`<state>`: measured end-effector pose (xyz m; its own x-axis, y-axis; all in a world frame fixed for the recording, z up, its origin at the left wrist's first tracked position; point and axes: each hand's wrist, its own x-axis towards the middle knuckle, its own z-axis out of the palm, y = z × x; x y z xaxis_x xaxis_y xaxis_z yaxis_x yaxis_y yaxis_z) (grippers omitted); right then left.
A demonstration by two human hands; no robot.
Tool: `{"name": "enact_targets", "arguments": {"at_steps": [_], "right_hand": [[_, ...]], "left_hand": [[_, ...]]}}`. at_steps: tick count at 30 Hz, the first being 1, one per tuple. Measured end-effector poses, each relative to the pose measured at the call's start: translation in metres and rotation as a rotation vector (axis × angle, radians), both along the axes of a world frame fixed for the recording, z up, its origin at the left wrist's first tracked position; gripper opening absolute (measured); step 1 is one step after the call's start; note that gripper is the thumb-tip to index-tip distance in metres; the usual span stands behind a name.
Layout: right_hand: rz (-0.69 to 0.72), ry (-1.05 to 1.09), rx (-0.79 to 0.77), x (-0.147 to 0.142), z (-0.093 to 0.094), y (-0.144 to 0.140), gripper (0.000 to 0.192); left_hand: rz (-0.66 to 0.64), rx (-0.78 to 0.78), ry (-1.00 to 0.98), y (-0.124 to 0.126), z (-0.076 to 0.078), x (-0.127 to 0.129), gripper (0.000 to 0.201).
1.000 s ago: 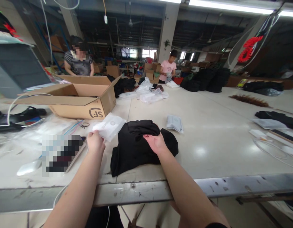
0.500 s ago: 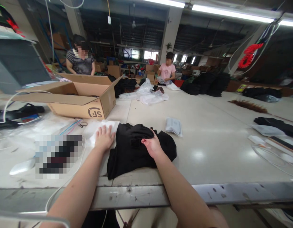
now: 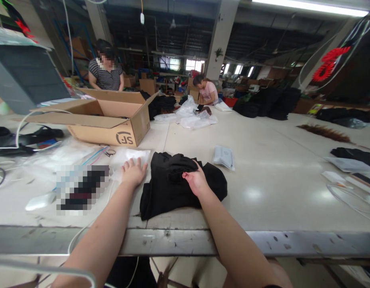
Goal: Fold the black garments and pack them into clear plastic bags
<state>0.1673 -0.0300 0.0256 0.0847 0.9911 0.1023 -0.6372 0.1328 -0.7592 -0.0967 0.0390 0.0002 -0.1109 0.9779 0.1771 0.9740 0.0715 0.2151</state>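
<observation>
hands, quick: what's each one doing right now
Left hand: open, flat on the white plastic bag.
Right hand: closed, pinching a fold of the black garment.

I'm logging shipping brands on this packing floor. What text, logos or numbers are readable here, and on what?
"SF", printed upside down in a dark oval logo, on the near end of the open cardboard box.
Faint print on the white bag under the left hand: too blurred to read.
Nothing else is legible.
</observation>
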Motion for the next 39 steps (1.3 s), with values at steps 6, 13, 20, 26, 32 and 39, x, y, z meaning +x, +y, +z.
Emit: {"name": "enact_targets", "arguments": {"at_steps": [6, 13, 20, 26, 32, 39], "right_hand": [[0.010, -0.019, -0.001, 0.002, -0.003, 0.001, 0.046], [0.013, 0.030, -0.034, 0.002, -0.004, 0.003, 0.045], [-0.001, 0.021, -0.041, 0.003, -0.005, 0.003, 0.038], [0.011, 0.022, -0.054, 0.003, -0.006, 0.004, 0.037], [0.012, 0.037, -0.067, 0.003, -0.005, 0.003, 0.037], [0.013, 0.058, -0.067, 0.003, -0.004, 0.003, 0.036]], "left_hand": [[0.053, -0.006, 0.008, -0.001, -0.002, -0.001, 0.067], [-0.113, -0.146, -0.023, 0.000, 0.000, -0.004, 0.067], [-0.035, -0.147, 0.033, 0.003, 0.000, -0.007, 0.080], [0.179, -0.123, 0.049, 0.001, 0.002, -0.008, 0.085], [-0.101, -0.134, 0.030, 0.001, 0.000, -0.012, 0.081], [-0.088, -0.162, 0.017, 0.003, 0.003, -0.010, 0.070]]}}
